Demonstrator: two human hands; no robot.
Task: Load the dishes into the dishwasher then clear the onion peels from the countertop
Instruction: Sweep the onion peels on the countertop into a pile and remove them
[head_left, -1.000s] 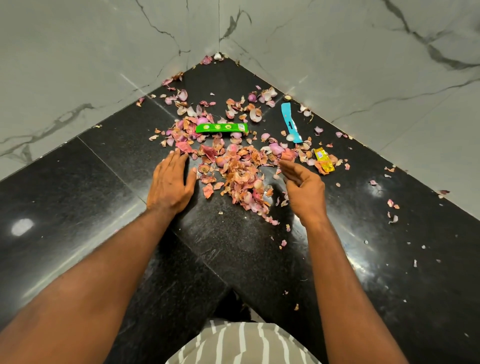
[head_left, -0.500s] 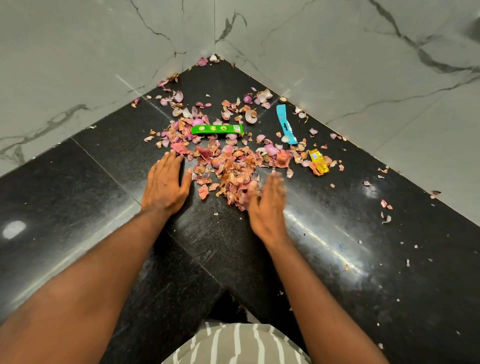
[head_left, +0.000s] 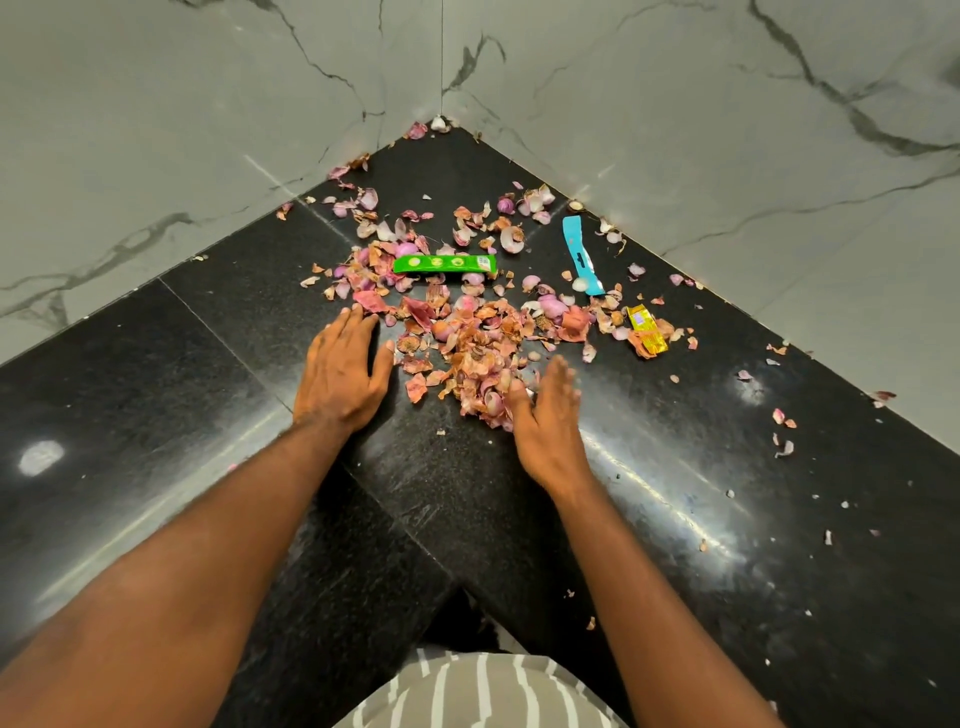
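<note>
A heap of pink and brown onion peels (head_left: 467, 343) lies in the corner of the black granite countertop (head_left: 156, 395). My left hand (head_left: 340, 371) rests flat on the counter at the heap's left edge, fingers straight, fingertips touching peels. My right hand (head_left: 545, 415) stands on its edge against the heap's right side, fingers straight and slightly blurred, thumb among the peels. Neither hand holds anything. No dishes or dishwasher are in view.
A green wrapper (head_left: 444, 263), a blue wrapper strip (head_left: 579, 254) and a yellow wrapper (head_left: 645, 330) lie among the peels. Stray peels (head_left: 782, 418) dot the counter to the right. Marble walls (head_left: 208, 130) close the corner behind the heap.
My right hand swept left from near the yellow wrapper to the heap's right side, pushing peels together. My left hand stayed flat in place.
</note>
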